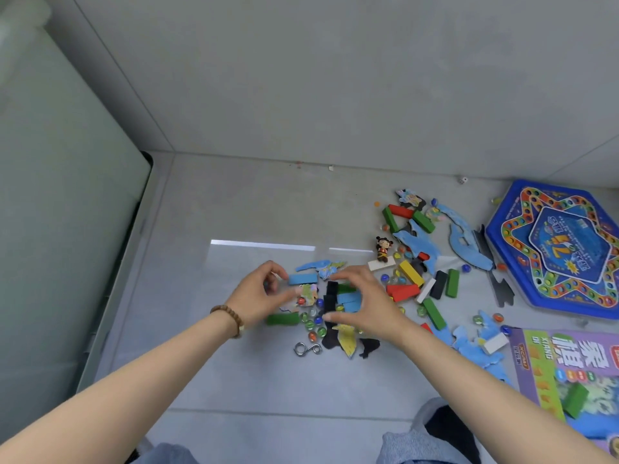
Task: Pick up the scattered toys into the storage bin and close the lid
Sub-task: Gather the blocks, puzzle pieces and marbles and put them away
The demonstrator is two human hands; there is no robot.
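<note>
Okay, only the head cam to go on. Both hands are down over the middle clump of toys on the grey floor [234,380]. The left hand [264,293] has its fingers curled, thumb near a blue block [302,278]; can't tell if anything's pinched in there. The right hand [368,303] is arched in a C, thumb and forefinger bracketing the black blocks [331,296] end to end. Squeezing or just hovering, can't say. Between the hands are marbles [318,321], a green block [282,319], puzzle pieces [346,339] and a metal ring puzzle [306,349]. A little figurine [383,249], a hexagonal game board [562,249] and a game box [569,373] sit off to the right.

Handling guess: blocks are stiff and light, easy to bunch by the long sides. Marbles look slick and rolly, so scoop with cupped palms. Flat puzzle pieces probably need a fingertip under an edge.

Room: the wall [335,78] is close behind. The pale translucent side on the left is probably the storage bin [67,212], with open floor between it and the pile. No lid in sight.
</note>
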